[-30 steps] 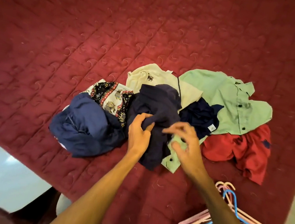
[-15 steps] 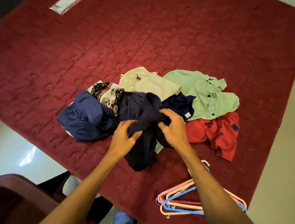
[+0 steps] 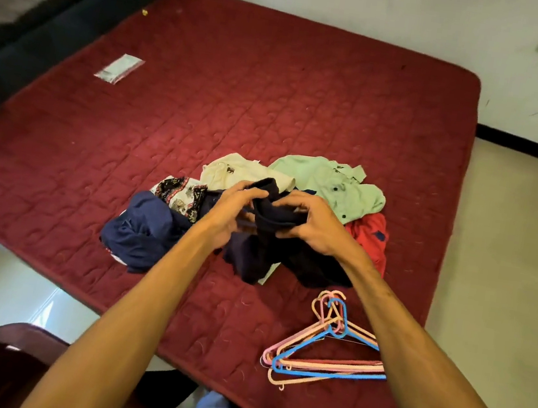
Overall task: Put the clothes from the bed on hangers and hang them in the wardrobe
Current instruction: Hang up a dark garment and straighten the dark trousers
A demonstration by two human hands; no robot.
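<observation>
left grip [image 3: 229, 212] and right grip [image 3: 316, 232] both clutch the dark garment [image 3: 273, 212] beyond the hangers [image 3: 327, 367] — soft, light, floppy; best held at the neckline.

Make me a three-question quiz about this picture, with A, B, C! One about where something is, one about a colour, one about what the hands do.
1. Where do the hangers lie? A. on the floor B. on the bed C. in a wardrobe
2. What colour is the buttoned shirt? A. black B. yellow C. green
3. What are the left hand and right hand doing? A. gripping a dark garment B. lying flat C. holding hangers

Answers: B, they rest on the bed's near right corner; C, it is pale green; A, fingers of both curl round the dark cloth.
</observation>
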